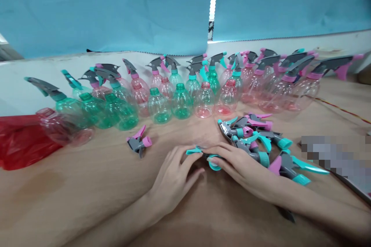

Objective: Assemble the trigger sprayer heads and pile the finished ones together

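Observation:
Both my hands are closed on one grey and teal spray trigger head (214, 163) just above the table's middle. My left hand (175, 168) pinches its teal trigger part, and my right hand (234, 162) grips the body near the round teal collar. Fingers cover most of the grey body. Beside my right hand lies a pile of loose spray heads (255, 139) in grey with teal or pink parts. A single grey and pink spray head (139, 142) rests on the table left of my hands.
Open-necked green bottles (182, 102) and pink bottles (204, 102) stand in a row behind. Further back are several bottles with spray heads fitted (304, 81). A red plastic bag (23, 139) lies at the left. A blurred flat object (342, 162) and a thin cord (342, 110) are at the right.

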`<state>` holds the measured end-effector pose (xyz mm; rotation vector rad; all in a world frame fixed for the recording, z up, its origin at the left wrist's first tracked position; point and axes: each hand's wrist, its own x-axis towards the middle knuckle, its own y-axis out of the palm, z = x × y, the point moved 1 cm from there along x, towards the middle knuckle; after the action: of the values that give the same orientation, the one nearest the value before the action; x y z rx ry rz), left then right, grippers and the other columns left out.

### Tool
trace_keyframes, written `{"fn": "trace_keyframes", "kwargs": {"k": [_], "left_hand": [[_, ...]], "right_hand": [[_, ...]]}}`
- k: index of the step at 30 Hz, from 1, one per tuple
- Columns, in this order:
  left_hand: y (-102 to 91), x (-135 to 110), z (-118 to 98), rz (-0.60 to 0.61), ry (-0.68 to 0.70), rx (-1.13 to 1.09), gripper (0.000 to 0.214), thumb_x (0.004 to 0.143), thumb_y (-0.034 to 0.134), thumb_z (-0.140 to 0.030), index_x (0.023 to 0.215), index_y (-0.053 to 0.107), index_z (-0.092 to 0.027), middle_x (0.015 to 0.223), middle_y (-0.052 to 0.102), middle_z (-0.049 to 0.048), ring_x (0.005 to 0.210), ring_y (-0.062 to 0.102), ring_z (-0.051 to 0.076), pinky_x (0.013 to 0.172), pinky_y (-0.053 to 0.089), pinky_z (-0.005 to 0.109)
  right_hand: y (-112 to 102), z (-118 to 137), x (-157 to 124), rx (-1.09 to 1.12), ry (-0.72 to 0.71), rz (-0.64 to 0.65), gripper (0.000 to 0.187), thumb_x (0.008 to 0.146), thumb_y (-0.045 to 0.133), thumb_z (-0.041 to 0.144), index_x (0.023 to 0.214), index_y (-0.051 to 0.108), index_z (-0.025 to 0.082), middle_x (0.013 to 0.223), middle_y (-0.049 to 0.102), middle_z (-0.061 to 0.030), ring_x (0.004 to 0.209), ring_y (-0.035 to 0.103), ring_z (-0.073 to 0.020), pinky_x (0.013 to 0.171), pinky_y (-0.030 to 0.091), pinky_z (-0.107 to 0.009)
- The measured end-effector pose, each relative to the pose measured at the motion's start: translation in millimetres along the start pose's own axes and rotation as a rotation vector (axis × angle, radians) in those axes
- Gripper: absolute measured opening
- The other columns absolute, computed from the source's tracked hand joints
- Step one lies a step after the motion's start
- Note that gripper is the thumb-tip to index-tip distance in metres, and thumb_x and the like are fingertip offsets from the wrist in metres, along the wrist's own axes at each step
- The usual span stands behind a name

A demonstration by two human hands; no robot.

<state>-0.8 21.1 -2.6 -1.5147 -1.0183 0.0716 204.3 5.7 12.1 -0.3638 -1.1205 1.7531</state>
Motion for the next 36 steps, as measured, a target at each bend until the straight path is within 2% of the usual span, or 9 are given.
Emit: {"fn": "trace_keyframes", "kwargs": {"k": [4,7,10,14,17,21,24,30,36], "left_hand": [[-6.1,0.1,-6.4,-0.132,0.097,0.185,0.034,0.087,0.063,-0.036,0.116,0.058,-0.018,0.127,0.053,0.0183,0.112,0.052,0.031,0.088,0.047,0.050],[-7.9,0.6,-11.6,-0.142,0.121,0.231,0.044,0.086,0.061,-0.046,0.118,0.060,-0.017,0.137,0.043,0.0232,0.122,0.045,0.036,0.097,0.039,0.057],[-7.1,0.8,-15.0,-0.123,0.066,0.235,0.044,0.085,0.060,-0.050,0.118,0.062,-0.021,0.148,0.029,0.0220,0.131,0.036,0.041,0.102,0.031,0.063],[-5.1,0.7,-16.4,-0.110,0.006,0.236,0.037,0.087,0.062,-0.040,0.119,0.062,-0.022,0.152,0.021,0.0211,0.135,0.028,0.044,0.100,0.029,0.067],[-5.9,-0.4,-16.3,-0.153,0.032,0.222,0.030,0.090,0.059,-0.033,0.115,0.062,-0.018,0.144,0.033,0.0221,0.131,0.034,0.040,0.098,0.035,0.061],[-8.1,-2.9,-14.5,-0.239,0.076,0.155,0.025,0.090,0.059,-0.027,0.112,0.063,-0.016,0.116,0.056,0.0164,0.104,0.053,0.028,0.081,0.047,0.044],[-7.6,-2.8,-11.8,-0.203,0.047,0.018,0.026,0.090,0.060,-0.024,0.114,0.062,-0.015,0.099,0.059,0.0110,0.090,0.055,0.022,0.073,0.050,0.036],[-7.0,-0.7,-7.8,-0.105,0.016,-0.207,0.031,0.090,0.060,-0.017,0.121,0.059,-0.018,0.101,0.067,0.0067,0.092,0.057,0.019,0.080,0.053,0.032],[-10.1,-0.7,-0.4,-0.098,0.004,-0.250,0.031,0.093,0.056,-0.019,0.124,0.057,-0.020,0.103,0.070,0.0060,0.090,0.063,0.017,0.078,0.056,0.031]], "right_hand": [[-3.1,14.2,-2.6,0.536,0.287,0.031,0.033,0.096,0.041,0.045,0.117,0.058,0.026,0.117,0.064,-0.0041,0.111,0.057,-0.0196,0.098,0.045,-0.038],[0.7,25.9,-4.4,0.782,0.451,0.032,0.030,0.093,0.046,0.049,0.105,0.058,0.024,0.107,0.063,-0.0029,0.110,0.055,-0.0197,0.095,0.045,-0.035],[10.6,31.7,-4.2,1.008,0.541,0.018,0.028,0.091,0.050,0.050,0.095,0.055,0.023,0.099,0.059,-0.0011,0.100,0.057,-0.0167,0.092,0.046,-0.033],[29.0,25.8,-5.1,1.306,0.614,-0.027,0.031,0.086,0.056,0.052,0.089,0.053,0.021,0.098,0.056,-0.0009,0.092,0.058,-0.0141,0.091,0.047,-0.033],[37.2,20.1,-6.7,1.346,0.631,-0.057,0.032,0.084,0.060,0.052,0.090,0.053,0.021,0.101,0.057,-0.0013,0.093,0.059,-0.0135,0.091,0.048,-0.033],[35.4,22.0,-7.1,1.226,0.617,-0.025,0.031,0.086,0.058,0.051,0.096,0.054,0.022,0.107,0.057,-0.0023,0.104,0.057,-0.0149,0.094,0.048,-0.033],[29.8,25.7,-5.5,1.150,0.566,0.011,0.030,0.089,0.054,0.049,0.099,0.054,0.021,0.112,0.058,-0.0049,0.110,0.056,-0.0170,0.097,0.048,-0.036],[12.9,24.9,6.1,1.068,0.420,0.113,0.021,0.090,0.055,0.033,0.107,0.047,0.023,0.119,0.061,-0.0062,0.114,0.056,-0.0175,0.101,0.045,-0.041],[1.3,22.9,21.1,1.066,0.450,0.190,0.027,0.087,0.056,0.025,0.112,0.047,0.025,0.116,0.063,-0.0035,0.104,0.062,-0.0158,0.094,0.051,-0.038]]}}
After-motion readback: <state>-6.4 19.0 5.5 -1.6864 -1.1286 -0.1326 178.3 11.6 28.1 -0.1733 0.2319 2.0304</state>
